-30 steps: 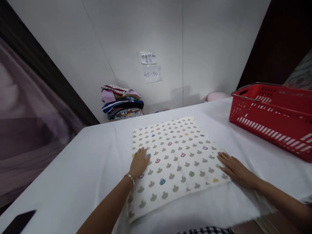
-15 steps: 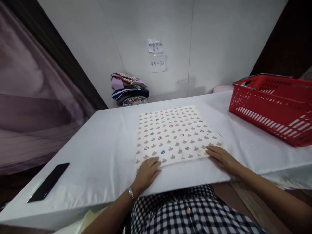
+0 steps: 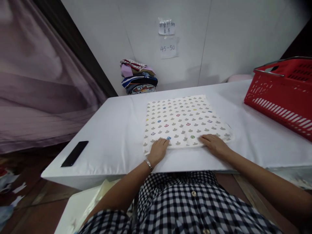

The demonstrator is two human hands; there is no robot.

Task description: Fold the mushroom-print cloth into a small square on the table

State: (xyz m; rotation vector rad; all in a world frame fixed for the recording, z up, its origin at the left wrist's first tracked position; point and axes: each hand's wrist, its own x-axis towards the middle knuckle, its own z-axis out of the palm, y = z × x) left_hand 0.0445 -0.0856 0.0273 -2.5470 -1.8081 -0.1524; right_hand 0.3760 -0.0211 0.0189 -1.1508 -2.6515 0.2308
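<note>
Head camera: single view, worn high, facing forward and down across the white table (image 3: 114, 130) toward the wall (image 3: 231, 35); mid-range.

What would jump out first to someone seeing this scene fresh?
A patterned cloth lies flat on the white table, its near edge under the left hand and right hand. Then the bright red basket at the right, and a stack of folded clothes against the far wall.
</note>
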